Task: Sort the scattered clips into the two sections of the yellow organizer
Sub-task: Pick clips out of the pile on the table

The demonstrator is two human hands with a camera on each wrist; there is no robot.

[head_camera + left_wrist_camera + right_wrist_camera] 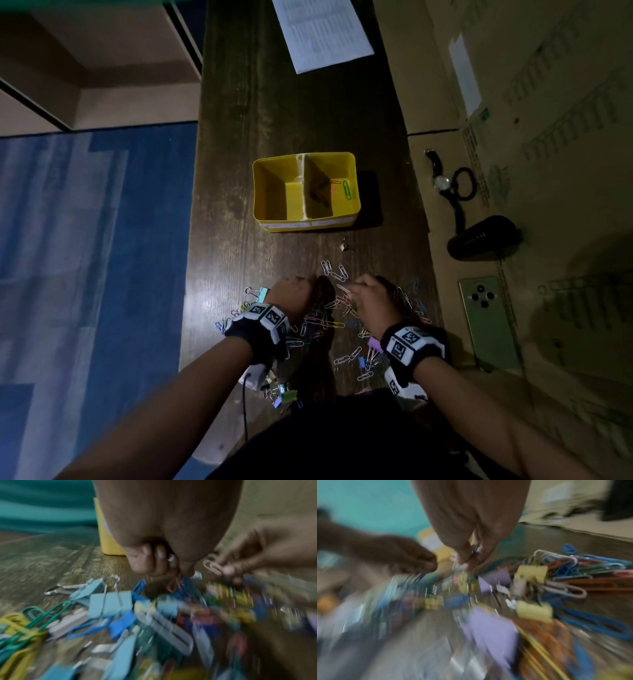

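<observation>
The yellow organizer (270, 192) stands mid-table; its right section holds a green paper clip (346, 189) and a few dark clips, and its left section looks bare. Coloured paper clips and binder clips (322, 322) lie scattered at the near end of the table. My left hand (308, 286) hovers over the pile with its fingers curled round a small bunch of paper clips (178, 582). Close beside it, my right hand (352, 287) pinches a pale paper clip (211, 565) between thumb and fingertips. Both wrist views are blurred.
A lone small binder clip (346, 246) lies between the pile and the organizer. A printed sheet (322, 31) lies at the table's far end. On cardboard (548, 137) to the right lie a wristwatch (442, 181), a black hair tie (464, 183), a black object (483, 236) and a green phone (488, 322).
</observation>
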